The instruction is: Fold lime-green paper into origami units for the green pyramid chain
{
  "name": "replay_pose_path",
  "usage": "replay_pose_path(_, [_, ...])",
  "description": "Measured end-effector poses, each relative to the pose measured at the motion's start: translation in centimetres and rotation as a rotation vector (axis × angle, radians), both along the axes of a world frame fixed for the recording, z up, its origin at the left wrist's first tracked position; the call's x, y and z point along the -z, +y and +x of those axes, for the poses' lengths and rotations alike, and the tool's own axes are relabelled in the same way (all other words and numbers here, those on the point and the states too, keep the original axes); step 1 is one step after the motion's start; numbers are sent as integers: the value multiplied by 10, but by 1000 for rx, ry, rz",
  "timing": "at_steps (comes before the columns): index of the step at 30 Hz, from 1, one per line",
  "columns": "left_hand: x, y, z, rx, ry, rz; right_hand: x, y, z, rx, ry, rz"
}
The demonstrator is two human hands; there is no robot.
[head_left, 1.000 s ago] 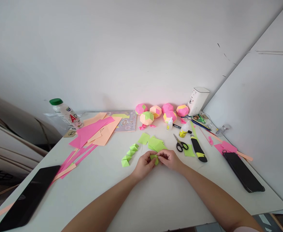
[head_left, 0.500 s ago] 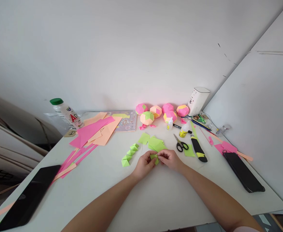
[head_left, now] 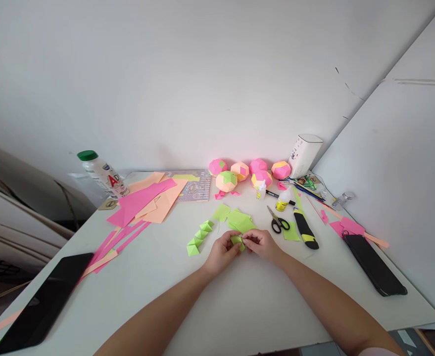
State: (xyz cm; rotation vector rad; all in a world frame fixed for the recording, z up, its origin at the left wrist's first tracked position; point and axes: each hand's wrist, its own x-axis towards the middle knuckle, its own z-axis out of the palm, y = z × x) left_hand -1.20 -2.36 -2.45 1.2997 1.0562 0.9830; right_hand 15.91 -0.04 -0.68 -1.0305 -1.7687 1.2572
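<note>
A small green folded paper piece (head_left: 238, 242) is pinched between my left hand (head_left: 221, 253) and my right hand (head_left: 262, 244), just above the white table (head_left: 239, 301). Both hands have their fingers closed on it. To the left of my left hand lies a row of several folded green pieces (head_left: 200, 234). Flat green paper squares (head_left: 239, 219) lie just beyond my hands.
Black-handled scissors (head_left: 277, 221), a yellow-black cutter (head_left: 305, 229) and glue bottles (head_left: 283, 198) lie to the right. Several pink-and-orange paper balls (head_left: 241, 173) line the wall. Pink and orange sheets (head_left: 146, 200), a bottle (head_left: 102, 173), a tablet (head_left: 42, 302) and a phone (head_left: 373, 264) are around.
</note>
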Motion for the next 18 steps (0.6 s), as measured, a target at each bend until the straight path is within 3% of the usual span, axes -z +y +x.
replay_pose_path(11, [-9,-1,1,-32,-2,-48,9,3,3,-2,-14,94])
replay_pose_path(18, [-11,-1,2,-68,30,138,6,2,2,-19,-32,108])
